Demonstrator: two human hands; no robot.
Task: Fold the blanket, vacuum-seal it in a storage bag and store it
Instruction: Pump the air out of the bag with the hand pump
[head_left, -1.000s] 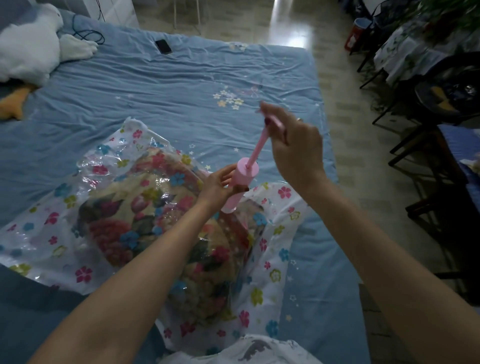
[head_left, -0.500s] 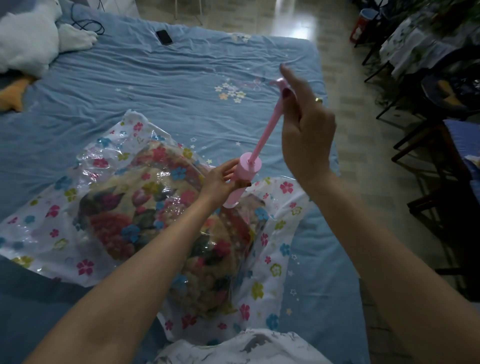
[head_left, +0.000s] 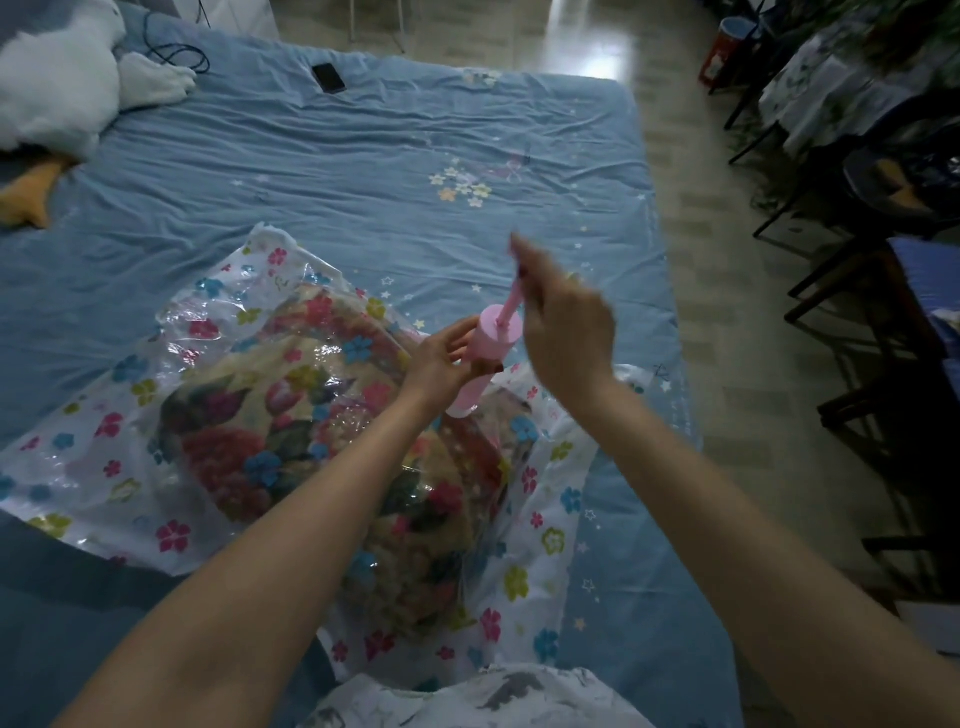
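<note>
Fingers: left hand (head_left: 441, 358) grips pump (head_left: 485, 358); right hand (head_left: 563, 322) pinches its handle.
Tip: keep pump upright on bag (head_left: 130, 457).

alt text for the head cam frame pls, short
A left hand grips a pink hand pump standing on a flower-printed storage bag holding a floral blanket on a blue bed, while the right hand grips its plunger handle.
</note>
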